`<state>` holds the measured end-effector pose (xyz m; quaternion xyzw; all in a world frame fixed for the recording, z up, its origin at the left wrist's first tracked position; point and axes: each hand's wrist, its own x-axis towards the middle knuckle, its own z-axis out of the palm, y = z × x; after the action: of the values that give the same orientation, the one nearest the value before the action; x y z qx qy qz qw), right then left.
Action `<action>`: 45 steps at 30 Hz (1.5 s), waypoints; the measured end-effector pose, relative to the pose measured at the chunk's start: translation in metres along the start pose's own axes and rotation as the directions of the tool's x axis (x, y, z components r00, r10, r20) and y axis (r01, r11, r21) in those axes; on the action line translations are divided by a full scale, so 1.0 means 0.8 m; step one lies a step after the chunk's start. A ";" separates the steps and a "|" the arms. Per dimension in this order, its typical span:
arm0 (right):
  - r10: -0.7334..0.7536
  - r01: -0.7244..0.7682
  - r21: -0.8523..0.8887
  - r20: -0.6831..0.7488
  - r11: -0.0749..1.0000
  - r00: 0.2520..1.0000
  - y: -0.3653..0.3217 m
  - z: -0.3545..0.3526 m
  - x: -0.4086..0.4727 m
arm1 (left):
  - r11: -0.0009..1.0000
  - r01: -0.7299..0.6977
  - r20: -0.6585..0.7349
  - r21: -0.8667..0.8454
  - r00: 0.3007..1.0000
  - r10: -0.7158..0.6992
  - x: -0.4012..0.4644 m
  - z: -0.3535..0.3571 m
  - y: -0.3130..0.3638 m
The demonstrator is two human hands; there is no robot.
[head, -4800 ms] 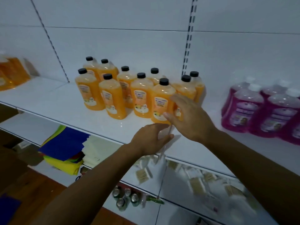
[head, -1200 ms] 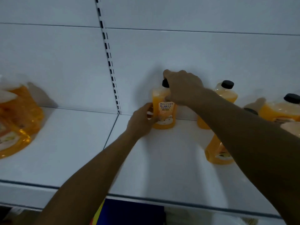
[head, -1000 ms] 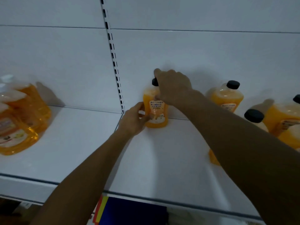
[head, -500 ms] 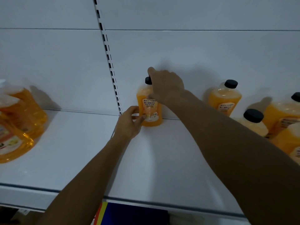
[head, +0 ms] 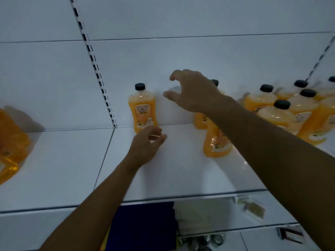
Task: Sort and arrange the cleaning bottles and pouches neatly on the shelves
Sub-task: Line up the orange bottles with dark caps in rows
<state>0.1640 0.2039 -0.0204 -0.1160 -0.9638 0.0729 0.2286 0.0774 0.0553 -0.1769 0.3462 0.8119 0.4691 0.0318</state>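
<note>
An orange bottle [head: 143, 109] with a black cap stands upright alone at the back of the white shelf [head: 163, 174], close to the slotted upright. My left hand [head: 147, 144] hovers just in front of its base, fingers apart, holding nothing. My right hand [head: 192, 91] is in the air to the bottle's right, fingers spread and empty. Another orange bottle [head: 215, 144] stands under my right forearm, partly hidden. A cluster of several orange bottles [head: 290, 113] fills the right end of the shelf.
Orange refill pouches [head: 10, 147] lie at the far left of the shelf. Below the shelf edge are a blue cloth stack [head: 145, 225], pale folded items [head: 203, 216] and small packets [head: 253, 209] on lower shelves.
Both hands have let go of the lone bottle, which now stands by itself at the back. My right hand has moved right and opened; my left hand has drawn back slightly.
</note>
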 end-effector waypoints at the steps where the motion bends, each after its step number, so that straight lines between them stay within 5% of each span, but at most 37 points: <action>1: 0.021 -0.018 0.069 -0.049 0.997 0.999 0.016 -0.015 -0.017 | 1.000 0.000 0.019 -0.022 1.000 0.001 -0.006 0.006 0.012; 5: 0.167 -0.078 0.319 -0.263 0.945 0.950 0.071 -0.045 -0.090 | 0.994 0.026 0.117 -0.109 0.993 -0.013 -0.032 0.049 0.060; 11: 0.350 -0.282 0.483 -0.056 0.829 0.935 0.108 -0.014 -0.161 | 0.981 0.147 0.222 -0.129 0.968 -0.116 -0.053 0.111 0.098; 23: 0.381 -0.218 0.560 -0.192 0.799 0.904 0.126 0.031 -0.180 | 0.992 0.026 0.175 -0.121 0.985 -0.004 -0.050 0.133 0.099; 31: 0.291 -0.103 0.596 -0.229 0.796 0.929 0.079 0.068 -0.158 | 0.994 0.012 -0.013 -0.105 1.000 -0.013 -0.066 0.084 0.062; 45: 0.181 -0.002 0.676 -0.195 0.737 0.964 -0.028 0.141 -0.070 | 0.984 0.140 -0.144 0.106 0.982 -0.124 -0.044 -0.027 -0.033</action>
<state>0.1565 0.1581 -0.1398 -0.0819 -0.8296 0.4106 0.3694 0.0817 0.0099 -0.1950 0.2599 0.8592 0.4405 -0.0129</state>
